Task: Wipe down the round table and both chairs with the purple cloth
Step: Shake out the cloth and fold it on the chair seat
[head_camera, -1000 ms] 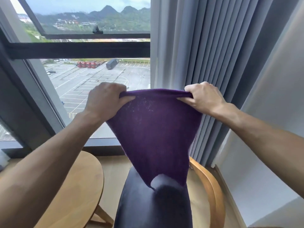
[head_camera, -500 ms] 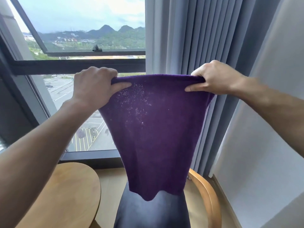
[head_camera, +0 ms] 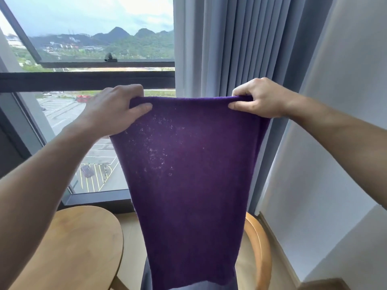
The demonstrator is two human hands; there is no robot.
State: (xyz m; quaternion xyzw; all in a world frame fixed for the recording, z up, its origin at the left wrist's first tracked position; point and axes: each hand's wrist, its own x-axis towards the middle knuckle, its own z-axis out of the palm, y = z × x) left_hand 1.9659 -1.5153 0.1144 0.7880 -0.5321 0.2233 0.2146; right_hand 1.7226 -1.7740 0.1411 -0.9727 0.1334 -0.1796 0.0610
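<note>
purple cloth (head_camera: 188,185) hangs spread above the chair (head_camera: 259,248), top corners pinched by left hand (head_camera: 113,114) and right hand (head_camera: 259,99); likely readying it, next lowering it to wipe.

Purple cloth (head_camera: 188,185): soft, matt, nubby terry-like weave, showing pale lint flecks across its upper middle. Round counter (head_camera: 69,248): light wood, smooth, giving off a faint satin sheen. Chair (head_camera: 259,248): bent wooden rim looking varnished and smooth; the seat is appearing dark and slightly glossy, leather-like. Curtain (head_camera: 226,49): grey cloth, matt, hanging in pleats. Window frame (head_camera: 83,80): dark, matt, metal-looking. Wall (head_camera: 345,122): white, smooth, matt.
</note>
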